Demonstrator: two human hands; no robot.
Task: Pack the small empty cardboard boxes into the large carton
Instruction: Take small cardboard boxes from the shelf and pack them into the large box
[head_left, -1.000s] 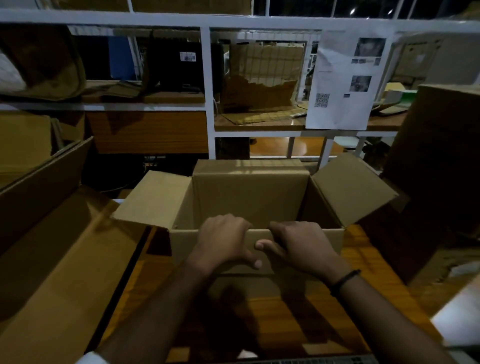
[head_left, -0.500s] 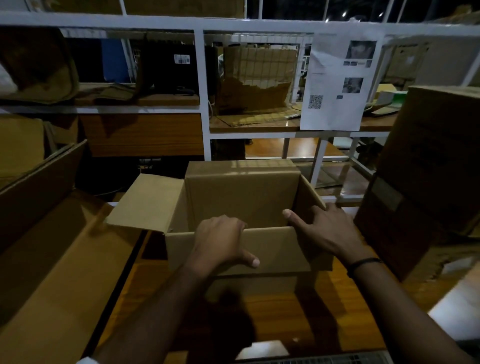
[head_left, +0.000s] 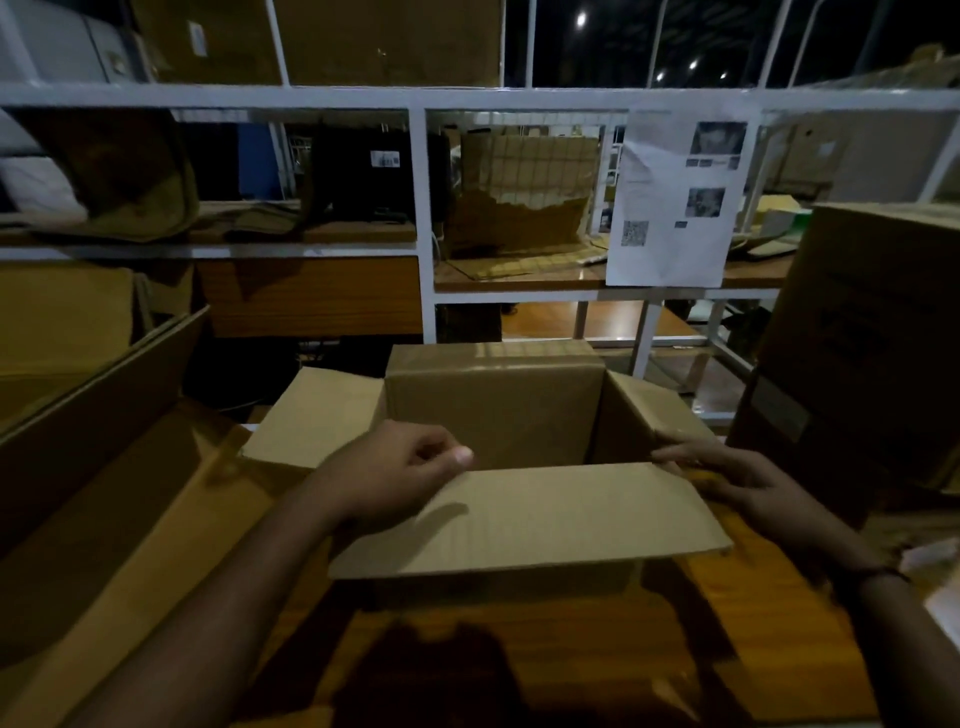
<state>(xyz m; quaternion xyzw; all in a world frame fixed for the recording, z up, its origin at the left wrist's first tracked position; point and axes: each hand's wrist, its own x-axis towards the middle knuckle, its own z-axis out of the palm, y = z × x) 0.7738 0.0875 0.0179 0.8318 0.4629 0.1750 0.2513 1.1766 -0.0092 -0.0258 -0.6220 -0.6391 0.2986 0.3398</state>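
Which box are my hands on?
The middle box, flaps open, left hand and right hand at its rim; the large carton left and closed box right are untouched.

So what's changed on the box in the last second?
The right hand left the near flap and moved to the right flap, which has swung in from its wide splay. The near flap now juts toward the camera. The left hand stays at it; left flap unchanged.

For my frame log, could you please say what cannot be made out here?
Floor of the open carton: head view, behind its near flap.
Whether the left hand grips that flap: curled fingers hide it.
Text on the printed sheet: too small, blurred.
Right of the brown box: cut by frame edge.
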